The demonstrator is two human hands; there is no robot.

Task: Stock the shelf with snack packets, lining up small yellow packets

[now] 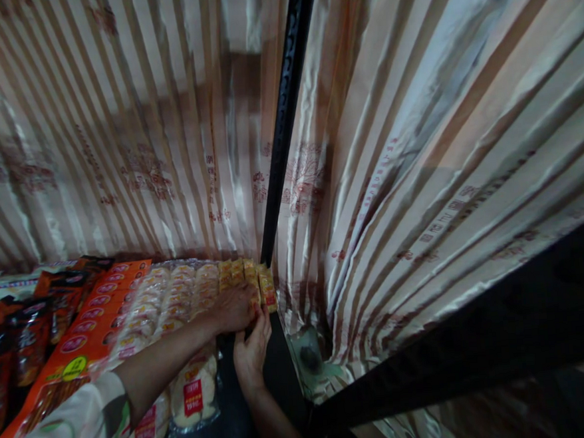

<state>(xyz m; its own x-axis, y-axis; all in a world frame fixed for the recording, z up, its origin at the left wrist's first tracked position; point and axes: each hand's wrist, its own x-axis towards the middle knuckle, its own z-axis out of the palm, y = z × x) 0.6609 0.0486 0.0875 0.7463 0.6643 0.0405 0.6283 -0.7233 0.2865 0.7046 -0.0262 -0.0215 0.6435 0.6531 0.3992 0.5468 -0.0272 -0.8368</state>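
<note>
Yellow packets (246,273) stood in a row at the back right corner of the shelf (233,420). From the left lay dark pouches (25,338), orange packs (93,313) and clear bags (177,294). The left hand (235,308) lay curled over the packets and the right hand (251,352) touched them from the front. Neither grip could be told. A black post (285,126) stood beside a striped curtain (442,155).
</note>
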